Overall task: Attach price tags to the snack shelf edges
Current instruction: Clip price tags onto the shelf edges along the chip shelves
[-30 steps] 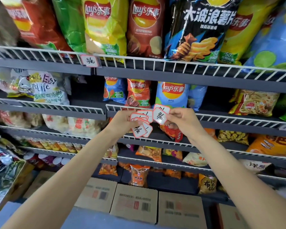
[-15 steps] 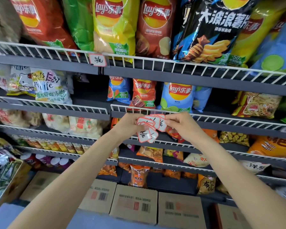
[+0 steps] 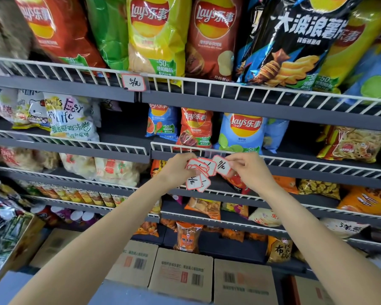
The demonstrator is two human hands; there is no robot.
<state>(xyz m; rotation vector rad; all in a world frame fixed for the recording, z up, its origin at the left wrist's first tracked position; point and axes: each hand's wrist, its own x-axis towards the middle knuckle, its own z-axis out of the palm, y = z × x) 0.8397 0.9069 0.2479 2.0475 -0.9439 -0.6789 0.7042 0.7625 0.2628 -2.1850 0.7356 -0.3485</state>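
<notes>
A fanned stack of price tags sits pinched in the left hand, in front of the second shelf's wire rail. The right hand pinches one tag at the stack's right end. Well above the rail, another tag is fixed on the top shelf edge.

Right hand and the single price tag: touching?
Touching. The head view shows the right hand pinching the single tag by its right edge, thumb and fingertips closed on it, beside the tag bunch in the left hand.
</notes>
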